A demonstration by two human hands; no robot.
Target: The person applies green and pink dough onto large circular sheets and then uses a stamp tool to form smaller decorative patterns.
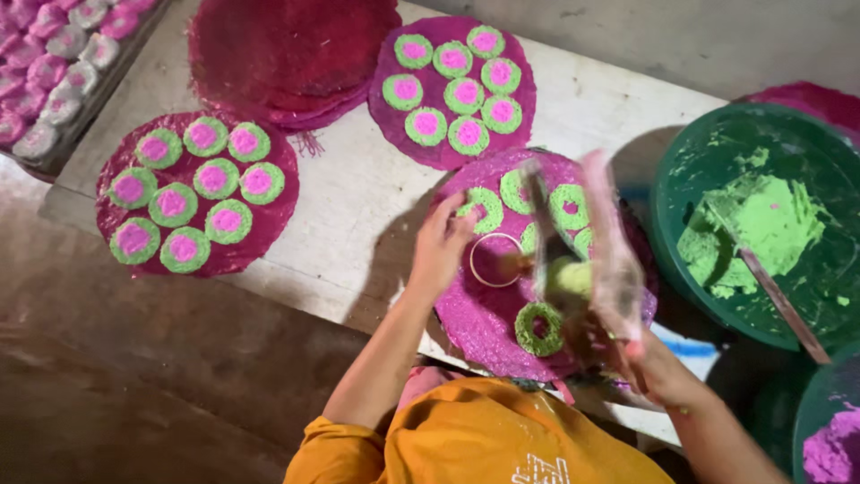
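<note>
Head view: left hand (pixel 441 244) pinched the ring mould (pixel 495 260) on the magenta mat (pixel 488 314); right hand (pixel 627 345) gripped a blurred piping bag (pixel 591 242). A shaky squeeze could've smeared green paste outside the mould.

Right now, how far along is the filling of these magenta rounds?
Two magenta rounds look finished: the left round and the top round each carry green rings with pink centres. In hand: the near round, where the left hand steadies a ring mould and the right hand holds a blurred tool. Left: its green rings lack pink centres.
</note>
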